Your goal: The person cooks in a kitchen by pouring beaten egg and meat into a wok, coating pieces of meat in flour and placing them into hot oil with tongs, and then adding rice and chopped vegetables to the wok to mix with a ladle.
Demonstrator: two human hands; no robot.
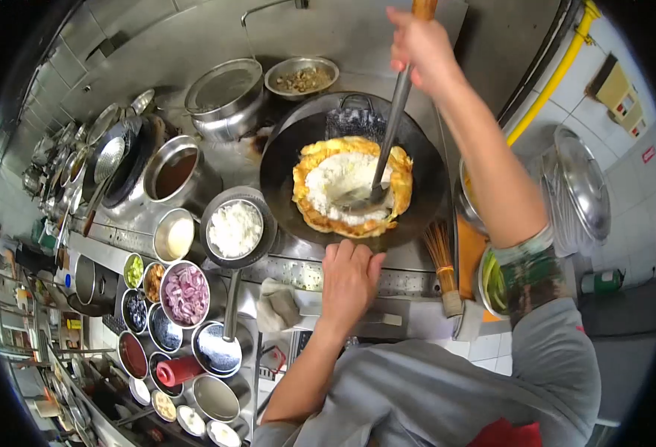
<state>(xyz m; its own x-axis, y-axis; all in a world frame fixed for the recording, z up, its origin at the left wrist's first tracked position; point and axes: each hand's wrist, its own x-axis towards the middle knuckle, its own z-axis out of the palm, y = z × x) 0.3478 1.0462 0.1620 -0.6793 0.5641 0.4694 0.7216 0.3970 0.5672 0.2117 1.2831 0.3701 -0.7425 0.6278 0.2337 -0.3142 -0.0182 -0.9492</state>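
Observation:
My right hand is closed around the long handle of a ladle, below its wooden end. The ladle's bowl presses into white rice, which lies on a browned yellow egg layer in the black wok. Egg edges stand out all around the rice. At the wok's near rim, my left hand has its fingers bent over the edge, gripping it. A folded cloth lies to the left of that hand.
A pan of white rice sits left of the wok, near a bowl of chopped onion and several ingredient tins. Behind stand a lidded pot and a metal bowl. A bamboo brush stands at the right.

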